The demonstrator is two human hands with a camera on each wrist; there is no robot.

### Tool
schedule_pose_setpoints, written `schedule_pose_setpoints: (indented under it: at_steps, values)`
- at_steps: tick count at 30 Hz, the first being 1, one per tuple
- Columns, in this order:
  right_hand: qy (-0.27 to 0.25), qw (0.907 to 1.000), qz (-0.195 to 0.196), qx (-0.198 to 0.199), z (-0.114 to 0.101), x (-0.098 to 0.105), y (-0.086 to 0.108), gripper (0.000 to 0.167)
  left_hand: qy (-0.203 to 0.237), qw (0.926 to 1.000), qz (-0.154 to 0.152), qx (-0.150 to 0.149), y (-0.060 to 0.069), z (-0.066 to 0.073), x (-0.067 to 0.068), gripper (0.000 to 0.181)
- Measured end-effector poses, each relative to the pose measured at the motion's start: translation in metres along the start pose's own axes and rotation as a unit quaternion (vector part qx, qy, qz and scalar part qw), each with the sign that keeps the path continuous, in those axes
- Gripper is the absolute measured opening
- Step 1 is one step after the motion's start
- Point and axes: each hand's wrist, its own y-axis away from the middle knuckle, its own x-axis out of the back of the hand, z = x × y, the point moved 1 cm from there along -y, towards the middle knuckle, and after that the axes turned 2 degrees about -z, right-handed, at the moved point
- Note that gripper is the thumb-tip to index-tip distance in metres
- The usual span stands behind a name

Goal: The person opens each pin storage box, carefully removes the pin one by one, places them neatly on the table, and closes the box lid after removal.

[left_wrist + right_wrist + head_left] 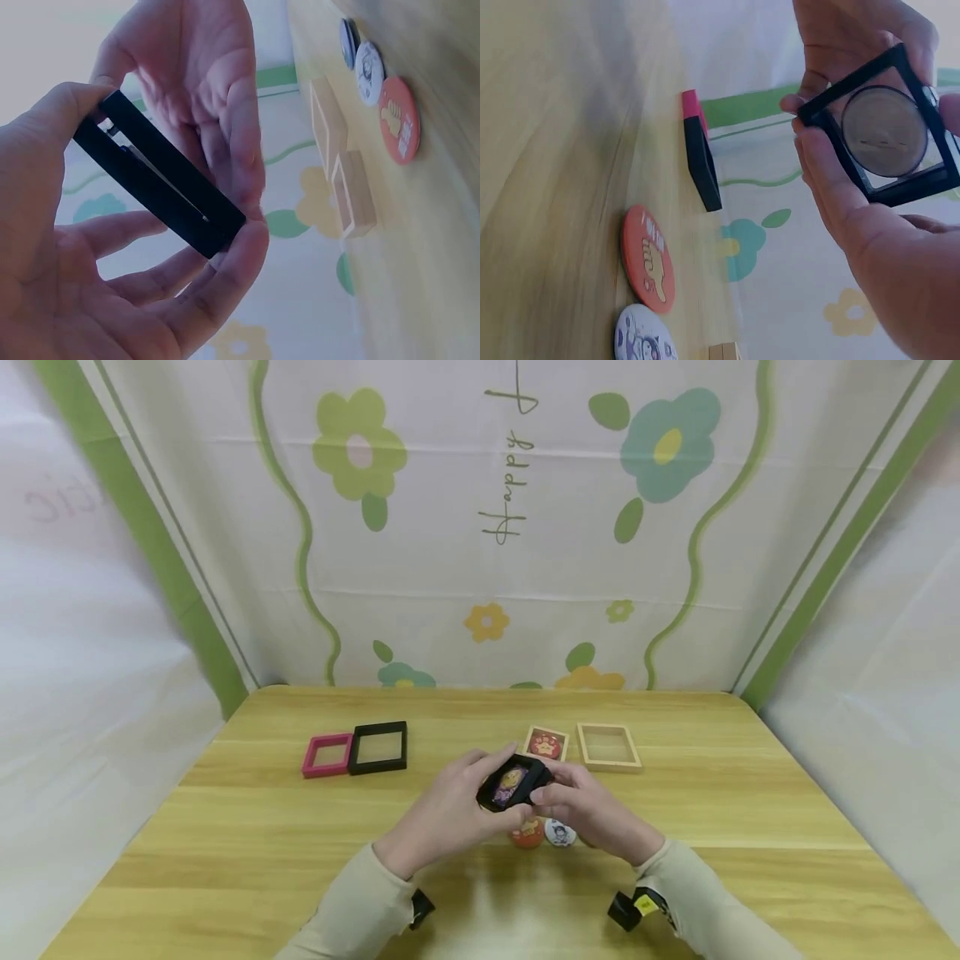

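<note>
Both hands hold a small square black frame [536, 782] above the middle of the table. Its two halves stand slightly apart at one end in the left wrist view. Between clear films sits a round purple-and-yellow badge [511, 779], whose plain back [885, 131] shows in the right wrist view. My left hand [459, 800] grips the frame between thumb and fingers from the left. From the other side my right hand [596, 810] pinches it with thumb and fingers. Below the hands lie a red badge [527, 833] and a white badge [559, 832] with a cartoon figure.
At the back left a pink frame [309, 757] touches a larger black frame [378, 767]. Right of centre, a small wooden frame [562, 741] bears a red star badge [545, 745], beside a larger wooden frame [611, 767]. A flowered cloth [450, 552] hangs behind the table.
</note>
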Motion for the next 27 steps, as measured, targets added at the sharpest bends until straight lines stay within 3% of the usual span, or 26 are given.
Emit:
schedule_pose_setpoints:
  at_steps: [7, 14, 27]
  values:
    - [-0.111, 0.9900, -0.087, -0.006, 0.0016, -0.0011, -0.0014, 0.045, -0.067, 0.9977, 0.010, -0.009, 0.0012, -0.0001, 0.0044, 0.072]
    - [-0.138, 0.9886, -0.060, -0.008, 0.0010, -0.0001, -0.0021, 0.041, -0.057, 0.9981, 0.021, -0.006, -0.0002, -0.0010, 0.0070, 0.074]
    - [-0.196, 0.9778, -0.074, 0.006, 0.0004, 0.0000, -0.0043, 0.047, 0.009, 0.9986, 0.051, -0.010, -0.0015, -0.0022, 0.0098, 0.076]
